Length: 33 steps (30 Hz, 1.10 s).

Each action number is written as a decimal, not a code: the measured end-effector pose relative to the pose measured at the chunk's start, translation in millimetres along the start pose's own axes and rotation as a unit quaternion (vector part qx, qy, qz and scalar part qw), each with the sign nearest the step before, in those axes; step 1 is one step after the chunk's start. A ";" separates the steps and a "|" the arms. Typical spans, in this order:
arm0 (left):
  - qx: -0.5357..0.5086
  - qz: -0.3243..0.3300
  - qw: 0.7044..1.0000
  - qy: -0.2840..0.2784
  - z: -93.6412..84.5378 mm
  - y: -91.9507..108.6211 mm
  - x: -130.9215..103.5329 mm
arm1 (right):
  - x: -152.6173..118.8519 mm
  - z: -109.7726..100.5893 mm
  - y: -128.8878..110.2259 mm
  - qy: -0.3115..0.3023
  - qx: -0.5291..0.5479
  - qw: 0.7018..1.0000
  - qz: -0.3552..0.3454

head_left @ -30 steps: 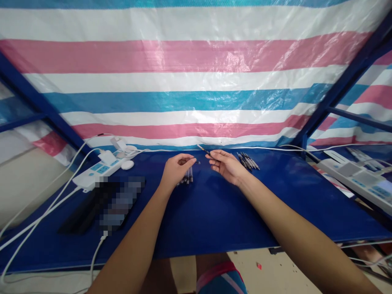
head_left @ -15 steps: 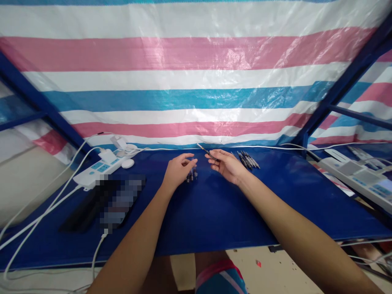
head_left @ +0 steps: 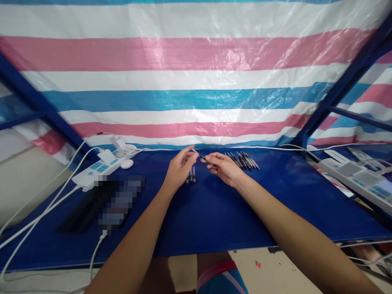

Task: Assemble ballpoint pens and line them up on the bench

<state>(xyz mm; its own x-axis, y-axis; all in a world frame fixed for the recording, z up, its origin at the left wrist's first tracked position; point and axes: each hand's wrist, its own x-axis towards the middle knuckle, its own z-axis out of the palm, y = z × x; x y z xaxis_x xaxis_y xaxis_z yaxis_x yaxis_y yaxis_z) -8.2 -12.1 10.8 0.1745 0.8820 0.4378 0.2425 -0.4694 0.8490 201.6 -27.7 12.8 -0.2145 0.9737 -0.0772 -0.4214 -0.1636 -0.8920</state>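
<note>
A slim pen with a dark barrel and a pale front end is pinched in my right hand. It slants up and left, towards my left hand. The thumb and index finger of that hand are apart, with the pale end of the pen between them; whether they touch it is hard to see. Beneath my left fingers lie several small, clear-and-dark pen-like pieces, partly covered by the hand. Just beyond my right hand, a row of several dark and grey pens rests on the blue table.
At the left are a white power strip with plugged-in chargers and a blurred phone on a white cable. Another power strip stands at the right. A striped plastic sheet hangs behind the table, between blue metal posts.
My right hand has brought the pen left and slightly down, so its pale end is now between my left thumb and index finger. My left fingers have spread wider.
</note>
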 end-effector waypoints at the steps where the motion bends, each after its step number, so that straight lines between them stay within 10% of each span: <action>1: -0.029 -0.010 1.000 -0.002 0.4 0.5 0.4 | 0.1 -0.2 1.4 -0.004 -0.016 1.000 -0.005; 10: -0.116 -0.061 0.990 -0.045 2.1 -6.7 1.6 | -0.6 3.6 8.0 0.000 -0.069 0.997 -0.044; 19: -0.139 -0.063 0.986 0.072 -2.9 -7.7 5.3 | 2.0 0.1 -0.5 0.019 -0.039 0.997 -0.056; 33: -0.111 -0.037 0.993 0.014 -0.9 -3.2 2.3 | 3.9 -2.1 3.6 0.043 -0.117 0.980 -0.152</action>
<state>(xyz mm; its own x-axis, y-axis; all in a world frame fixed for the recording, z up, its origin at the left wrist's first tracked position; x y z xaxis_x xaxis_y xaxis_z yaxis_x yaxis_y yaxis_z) -9.5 -8.5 9.4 0.1376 0.9158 0.3773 0.0362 -0.3853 0.9221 201.0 -24.2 8.3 -0.0316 0.9830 0.1808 -0.2378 0.1683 -0.9566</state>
